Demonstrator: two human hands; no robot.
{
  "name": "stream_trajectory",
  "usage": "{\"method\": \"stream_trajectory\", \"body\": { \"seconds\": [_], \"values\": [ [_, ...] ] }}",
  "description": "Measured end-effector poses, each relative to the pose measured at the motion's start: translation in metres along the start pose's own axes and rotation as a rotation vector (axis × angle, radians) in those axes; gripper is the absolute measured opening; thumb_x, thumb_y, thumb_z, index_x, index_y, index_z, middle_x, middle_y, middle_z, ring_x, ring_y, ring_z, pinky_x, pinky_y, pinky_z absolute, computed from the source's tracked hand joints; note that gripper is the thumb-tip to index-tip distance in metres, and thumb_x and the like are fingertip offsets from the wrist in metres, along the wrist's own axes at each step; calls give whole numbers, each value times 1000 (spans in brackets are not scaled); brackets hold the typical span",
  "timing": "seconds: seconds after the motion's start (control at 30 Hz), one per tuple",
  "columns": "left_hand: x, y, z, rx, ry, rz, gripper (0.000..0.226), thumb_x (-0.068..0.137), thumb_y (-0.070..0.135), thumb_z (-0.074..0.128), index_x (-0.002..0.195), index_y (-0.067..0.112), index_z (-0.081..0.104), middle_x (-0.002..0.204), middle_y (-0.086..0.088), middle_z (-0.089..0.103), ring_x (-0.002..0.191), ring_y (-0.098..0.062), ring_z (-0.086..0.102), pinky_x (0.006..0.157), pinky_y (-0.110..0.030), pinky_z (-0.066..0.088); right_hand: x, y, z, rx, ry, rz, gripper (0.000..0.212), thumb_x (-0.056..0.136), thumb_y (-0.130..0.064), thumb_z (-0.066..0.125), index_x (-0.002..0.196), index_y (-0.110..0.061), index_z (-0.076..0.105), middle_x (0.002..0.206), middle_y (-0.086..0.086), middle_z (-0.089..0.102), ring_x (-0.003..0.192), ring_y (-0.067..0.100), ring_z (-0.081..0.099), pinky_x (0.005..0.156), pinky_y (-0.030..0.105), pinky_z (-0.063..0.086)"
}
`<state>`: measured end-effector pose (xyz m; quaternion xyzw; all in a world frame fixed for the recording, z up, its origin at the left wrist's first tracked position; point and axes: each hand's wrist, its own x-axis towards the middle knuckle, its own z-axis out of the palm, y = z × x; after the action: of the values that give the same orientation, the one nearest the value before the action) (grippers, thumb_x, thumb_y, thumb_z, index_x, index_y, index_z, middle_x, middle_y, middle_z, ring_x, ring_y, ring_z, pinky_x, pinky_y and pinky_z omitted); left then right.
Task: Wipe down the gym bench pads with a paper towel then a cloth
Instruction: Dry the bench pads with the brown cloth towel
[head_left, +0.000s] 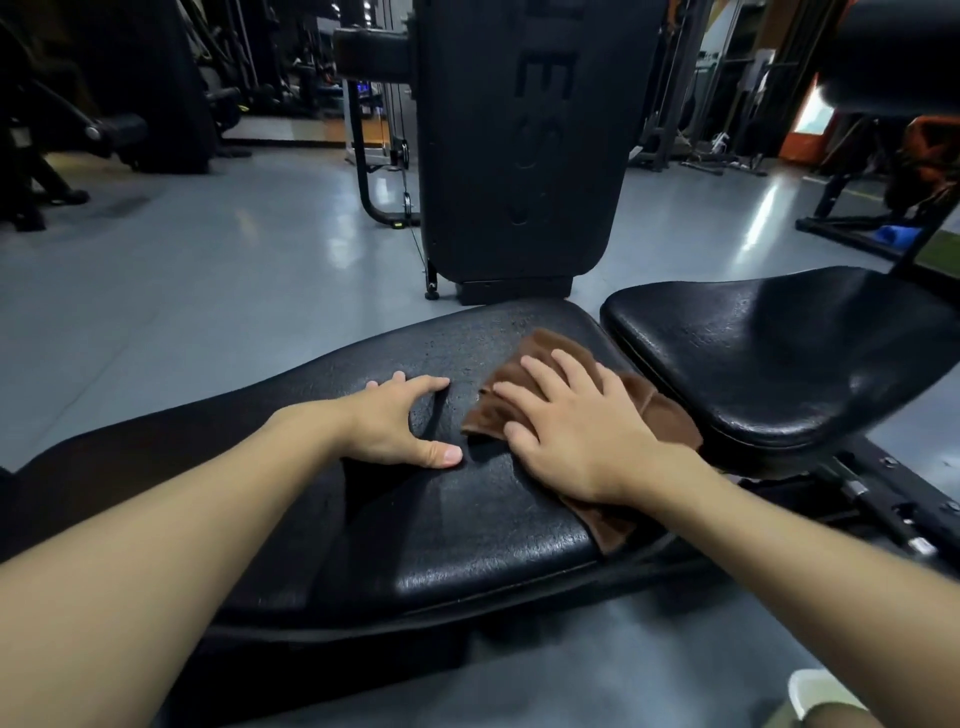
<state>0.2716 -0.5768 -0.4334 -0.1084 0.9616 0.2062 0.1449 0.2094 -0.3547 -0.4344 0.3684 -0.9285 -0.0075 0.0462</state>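
A long black bench pad (441, 519) stretches across the middle of the view. A brown cloth (524, 384) lies flat on its right end. My right hand (576, 431) presses on the cloth with its fingers spread and straight. My left hand (400, 423) rests on the bare pad just left of the cloth, fingertips and thumb propped on the surface. A second black seat pad (779, 358) sits to the right, separated by a narrow gap. No paper towel is in sight.
An upright black padded machine (524, 145) stands just behind the bench. Grey gym floor (182, 270) spreads to the left. The bench's metal frame with bolts (883, 519) shows at the right. Other gym machines (52, 130) stand at the far left, and a white shoe (815, 691) shows at the bottom right.
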Motion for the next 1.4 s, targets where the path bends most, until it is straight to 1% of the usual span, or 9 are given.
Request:
{"method": "stream_trajectory", "body": {
  "seconds": [0.1,0.2,0.27,0.33,0.4,0.5,0.67,0.93,1.4],
  "values": [
    [-2,-1,3,49,28,14,137,32,100,51,151,46,12,163,-15,11,151,-32,2,121,-49,13,-50,-12,-6,-35,-8,-16,74,84,-64,0,152,-45,22,166,-2,11,152,27,3,119,55,6],
    [-11,2,2,75,75,65,111,62,82,62,153,33,22,156,-9,30,142,-27,33,115,-39,31,-73,-10,-15,-26,-46,-68,80,80,-71,-2,152,-45,23,167,-2,8,153,28,-1,118,59,4],
    [-17,-4,-3,26,74,80,105,66,74,66,153,34,22,157,-5,27,136,-25,42,107,-42,43,-77,-2,-16,-38,-19,-114,73,85,-73,7,149,-47,30,166,-2,15,153,31,3,117,65,6],
    [-23,-17,-10,22,1,34,121,51,82,63,153,41,12,161,-5,13,143,-27,31,108,-45,42,-73,2,-14,-58,-9,-128,65,89,-70,14,147,-49,35,163,-1,24,152,34,12,116,65,13],
    [-24,-26,-9,90,-84,-35,131,40,92,56,152,48,3,164,-6,-1,149,-33,14,118,-48,25,-60,3,-11,-49,-33,-107,66,87,-69,10,148,-52,29,164,-3,21,152,33,10,117,61,14],
    [-20,-28,-2,108,-84,-47,123,48,87,54,150,50,-4,164,-8,-8,149,-38,-2,121,-49,9,-24,1,-8,-59,-56,-89,75,80,-68,-2,150,-53,16,166,-5,10,152,29,1,118,59,9],
    [-19,-32,3,69,-78,-30,119,50,83,54,149,52,-5,164,-7,-11,149,-36,-9,121,-50,6,73,5,4,-29,-54,-50,57,96,-60,18,151,-48,20,166,0,10,152,31,2,117,62,7],
    [-16,-32,4,7,-53,-38,120,48,78,61,150,52,1,164,-7,-10,148,-37,-9,121,-51,6,187,1,12,-21,-87,77,62,92,-58,19,151,-42,26,164,5,17,150,35,6,114,66,8],
    [-27,-31,9,-100,47,-53,117,52,74,65,152,45,13,164,-7,-2,150,-33,-5,122,-48,5,21,-31,10,20,19,-42,57,96,-49,20,152,-37,28,165,3,15,152,28,2,120,55,5]
  ]
}}
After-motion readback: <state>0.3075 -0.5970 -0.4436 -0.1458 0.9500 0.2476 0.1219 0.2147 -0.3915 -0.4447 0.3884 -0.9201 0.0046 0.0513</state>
